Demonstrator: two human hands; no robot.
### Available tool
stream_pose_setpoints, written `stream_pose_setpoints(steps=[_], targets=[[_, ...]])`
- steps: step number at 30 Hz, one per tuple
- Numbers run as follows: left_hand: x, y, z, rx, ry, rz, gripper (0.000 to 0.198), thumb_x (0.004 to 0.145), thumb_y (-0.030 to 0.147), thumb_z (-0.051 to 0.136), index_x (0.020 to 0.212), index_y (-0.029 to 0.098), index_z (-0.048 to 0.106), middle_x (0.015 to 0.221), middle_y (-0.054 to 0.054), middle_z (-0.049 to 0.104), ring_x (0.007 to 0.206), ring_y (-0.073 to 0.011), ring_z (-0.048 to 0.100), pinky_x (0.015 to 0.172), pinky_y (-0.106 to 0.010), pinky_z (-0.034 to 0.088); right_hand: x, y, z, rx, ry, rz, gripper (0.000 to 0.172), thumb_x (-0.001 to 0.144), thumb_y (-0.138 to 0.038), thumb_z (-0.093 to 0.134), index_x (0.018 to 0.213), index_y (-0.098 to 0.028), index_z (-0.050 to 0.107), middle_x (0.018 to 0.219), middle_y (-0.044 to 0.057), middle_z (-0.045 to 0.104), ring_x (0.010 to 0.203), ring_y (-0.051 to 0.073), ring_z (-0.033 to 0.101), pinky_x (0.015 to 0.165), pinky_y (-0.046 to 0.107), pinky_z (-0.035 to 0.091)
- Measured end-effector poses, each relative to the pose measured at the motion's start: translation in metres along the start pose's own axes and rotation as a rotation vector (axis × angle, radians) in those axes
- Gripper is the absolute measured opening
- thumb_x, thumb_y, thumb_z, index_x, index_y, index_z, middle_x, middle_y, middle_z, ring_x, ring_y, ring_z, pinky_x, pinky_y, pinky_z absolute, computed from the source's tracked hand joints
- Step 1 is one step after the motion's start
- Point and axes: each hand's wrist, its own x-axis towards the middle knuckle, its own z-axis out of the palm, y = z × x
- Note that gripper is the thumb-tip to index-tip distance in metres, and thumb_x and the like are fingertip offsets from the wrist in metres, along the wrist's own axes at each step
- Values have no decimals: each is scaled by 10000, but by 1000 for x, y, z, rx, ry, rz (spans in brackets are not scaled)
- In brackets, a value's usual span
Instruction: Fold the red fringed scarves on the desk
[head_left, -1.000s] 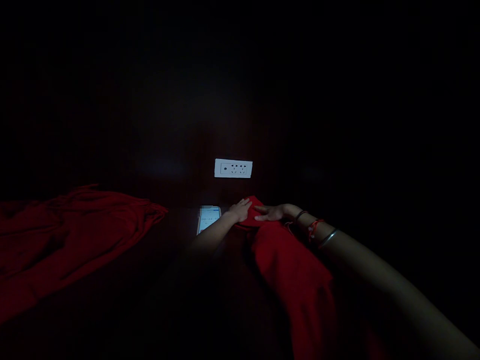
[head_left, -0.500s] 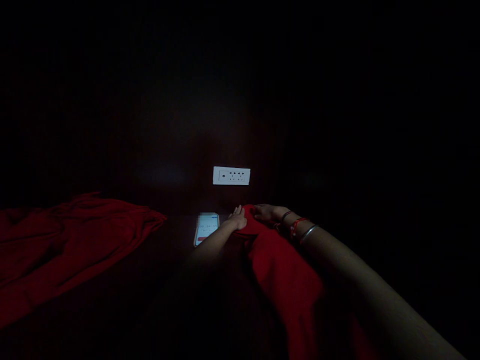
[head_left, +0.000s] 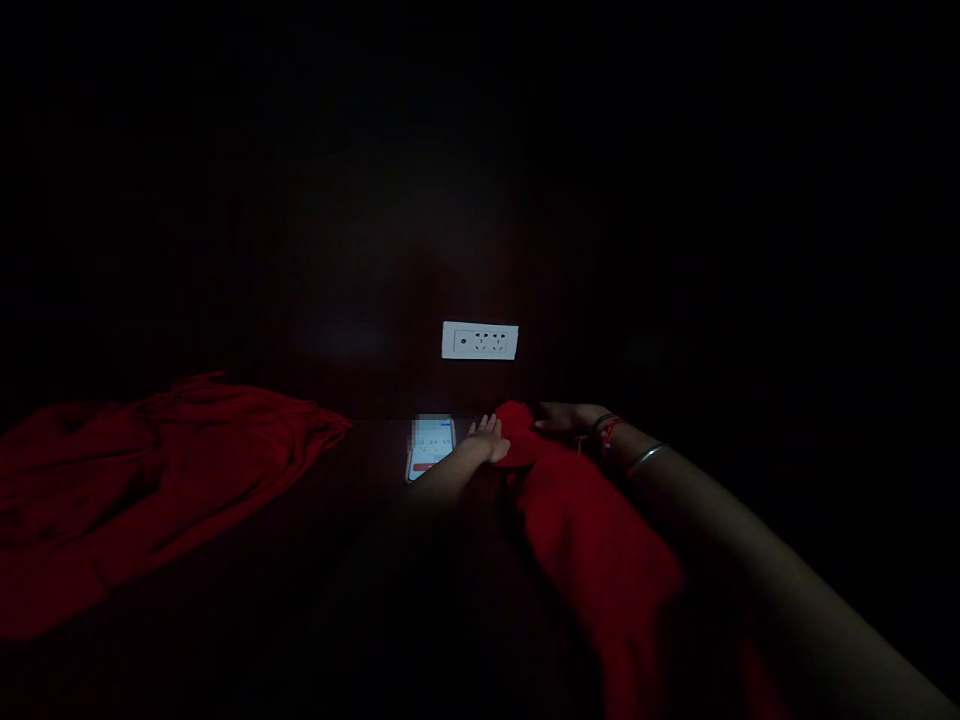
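Observation:
A red cloth [head_left: 600, 550] runs from the foreground up to the far side of the dark surface, where its end lies bunched and rounded. At the left edge of that end rests my left hand [head_left: 489, 440], fingers spread and pointing away from me. My right hand [head_left: 566, 416], with bangles and a red band at the wrist, lies across the cloth's right side. Its fingers look stretched out to the left, though dim light blurs their tips. Neither hand visibly grips the fabric.
Just left of my left hand lies a phone [head_left: 431, 445] with a lit screen, partly covered by my forearm. Another heap of red cloth [head_left: 187, 480] spreads on the left. A white socket panel [head_left: 480, 341] is on the dark wall behind. Most surroundings are too dark to see.
The whole view has shifted, so things appear farther right and slightly higher. My right hand has moved a little to the right, away from my left hand, which stays at the cloth's edge.

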Motion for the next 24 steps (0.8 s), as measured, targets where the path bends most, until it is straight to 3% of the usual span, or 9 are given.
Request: stream_pose_setpoints(steps=[4, 9, 13, 16, 18, 20, 24], targets=[[-16, 4, -13, -47, 97, 52, 543, 817, 309, 267, 1294, 62, 188, 1374, -122, 45, 1250, -242, 28, 994, -437, 93, -12, -19, -35, -25, -42, 23, 447, 756, -317, 507, 1130, -74, 486, 1150, 150, 495, 1045, 226, 461, 848, 291, 360], [-63, 18, -31, -150, 248, 167, 500, 853, 330, 202, 1254, 39, 267, 1345, -172, 191, 1236, -246, 149, 980, -391, 177, -92, -43, -60, 8, -98, 72, 576, 719, -473, 499, 1162, -106, 466, 1163, 136, 486, 1046, 254, 454, 833, 328, 363], [-118, 31, -21, -236, 293, 281, 516, 839, 404, 265, 1227, 71, 335, 1274, -147, 350, 1180, -224, 294, 961, -313, 238, -167, -58, -28, 144, 12, 135, 757, 709, -583, 415, 1299, -139, 247, 1296, 133, 327, 1141, 252, 355, 900, 332, 314], [-147, 38, -8, -423, 242, 271, 513, 789, 389, 407, 1209, 97, 370, 1183, -132, 457, 1081, -223, 417, 901, -305, 315, -194, -69, 17, 141, -61, 296, 878, 657, -626, 434, 1332, -197, 75, 1374, 122, 121, 1221, 321, 157, 930, 461, 238], [-154, 42, -1, -601, 182, 204, 491, 735, 297, 510, 1180, 116, 408, 1094, -105, 526, 985, -206, 487, 840, -290, 364, -198, -75, 42, 126, -104, 380, 884, 649, -639, 427, 1325, -263, 0, 1391, 88, -11, 1222, 372, 44, 897, 556, 206], [-154, 45, 3, -718, 146, 142, 481, 693, 206, 552, 1151, 121, 433, 1026, -81, 561, 907, -181, 520, 780, -269, 396, -200, -76, 55, 116, -66, 376, 853, 666, -634, 407, 1317, -293, -26, 1389, 69, -76, 1216, 387, -2, 886, 587, 180], [-149, 43, 2, -836, 102, 98, 376, 729, 210, 506, 1095, 135, 471, 942, -44, 590, 787, -132, 542, 634, -214, 423, -224, -70, 57, 156, 83, 298, 822, 679, -630, 389, 1318, -298, -6, 1392, 74, -47, 1222, 371, 4, 903, 567, 170]])
